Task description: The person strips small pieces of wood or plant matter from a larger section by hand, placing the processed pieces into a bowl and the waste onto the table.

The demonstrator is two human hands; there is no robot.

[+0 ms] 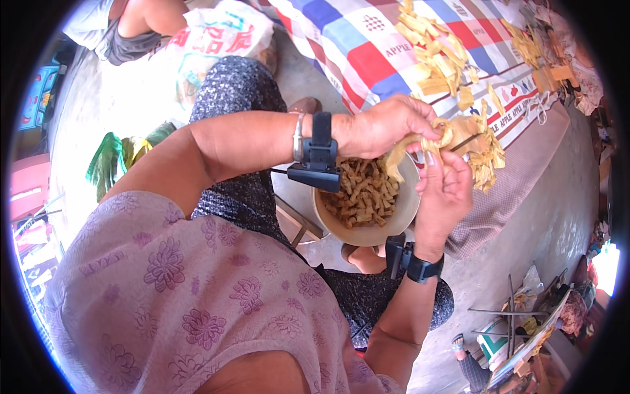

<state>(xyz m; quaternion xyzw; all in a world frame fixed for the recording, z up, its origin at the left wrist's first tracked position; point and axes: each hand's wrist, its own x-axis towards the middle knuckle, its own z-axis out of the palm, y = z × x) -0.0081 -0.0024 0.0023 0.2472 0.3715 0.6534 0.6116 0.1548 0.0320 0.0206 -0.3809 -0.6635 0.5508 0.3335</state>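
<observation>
Yellow, pliable strip (395, 164) is the thing in work in the head view, bunched between both hands at about one o'clock from the pale round bowl (371, 235), with one end drooping over the bowl's rim; the left hand (387, 128), at twelve o'clock from the bowl, pinches the strip between thumb and fingers; the right hand (447, 190), at three o'clock, is curled and grips the strip from below, thumb upward; short, twisted tan pieces (364, 197) fill the bowl's bottom; at two o'clock, just beyond the right hand, lies a bundle of loose yellow strips (487, 161); a checked, multicoloured cloth (380, 59) spreads at twelve to one o'clock, with a yellow heap (436, 59) on it; a white plastic bag (226, 36) stands toward ten to eleven o'clock.
</observation>
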